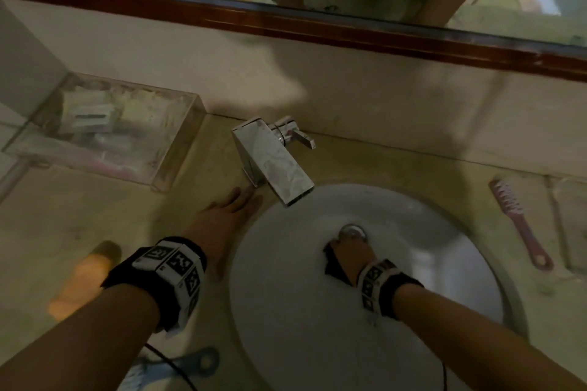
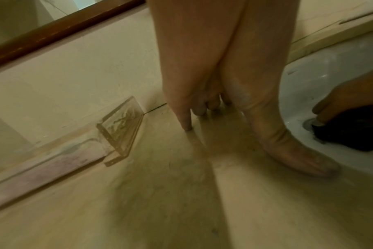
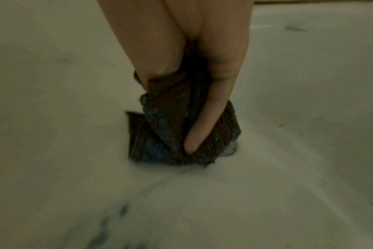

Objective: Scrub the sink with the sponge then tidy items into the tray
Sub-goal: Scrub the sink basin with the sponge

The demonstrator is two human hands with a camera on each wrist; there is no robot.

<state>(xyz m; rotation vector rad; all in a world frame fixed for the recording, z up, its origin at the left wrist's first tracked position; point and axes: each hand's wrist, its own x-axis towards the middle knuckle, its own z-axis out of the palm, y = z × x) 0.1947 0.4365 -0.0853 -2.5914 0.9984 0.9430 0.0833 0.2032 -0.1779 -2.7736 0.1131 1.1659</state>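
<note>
While the left hand point(image 1: 219, 225) rests flat (countertop), the right hand point(image 1: 347, 255) presses the sponge point(image 3: 172, 128).

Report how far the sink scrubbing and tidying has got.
Done: nothing looks finished, though the clear plastic tray already holds some items. In hand: the right hand grips the dark scouring sponge beside the metal drain of the white sink, while the left hand rests on the beige counter. Left: the pink comb and orange object lie untidied.
</note>
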